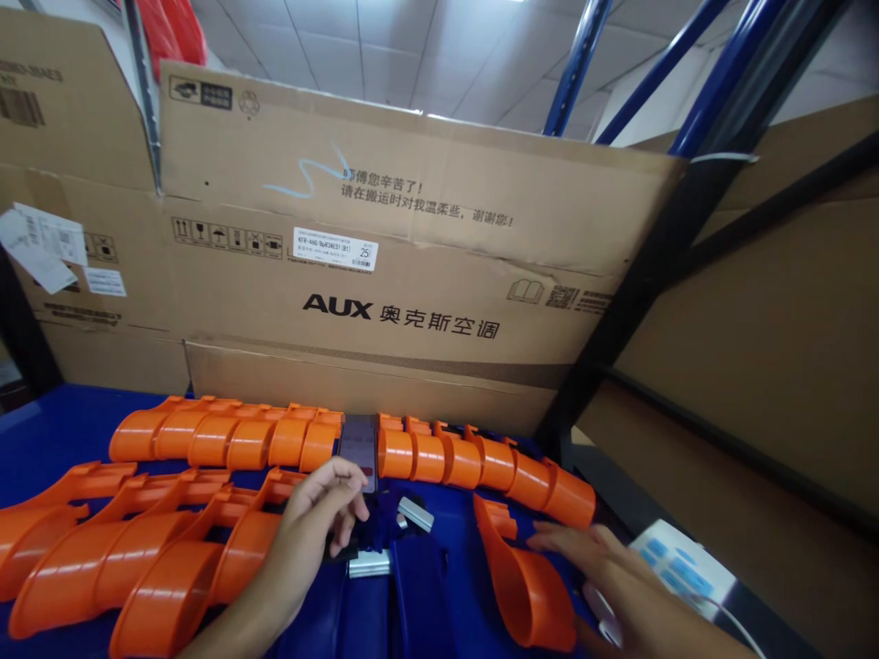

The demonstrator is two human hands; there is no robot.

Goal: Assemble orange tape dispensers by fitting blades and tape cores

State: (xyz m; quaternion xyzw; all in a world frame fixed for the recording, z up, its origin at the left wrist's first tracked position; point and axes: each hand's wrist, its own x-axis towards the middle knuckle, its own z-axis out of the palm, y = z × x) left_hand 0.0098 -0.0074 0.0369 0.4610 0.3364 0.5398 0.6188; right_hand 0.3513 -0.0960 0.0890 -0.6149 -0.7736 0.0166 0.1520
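My left hand (322, 503) is above the middle of the blue table, just in front of a phone (358, 444). Its fingers curl loosely, a little apart, and I see nothing held in them. Below it lies a silver metal block (369, 563); a smaller silver piece (416, 514) sits to the right among dark blue bits. My right hand (583, 554) reaches in from the lower right with fingers stretched out. They are beside a curved orange plastic piece (532, 595) lying on its side; whether they touch it I cannot tell.
Rows of similar orange pieces (251, 444) line the back and left of the blue table (467, 567). A cardboard wall (426, 293) rises behind. At right are a black post (611, 302) and a white box with blue markings (679, 563), a white cable beside it.
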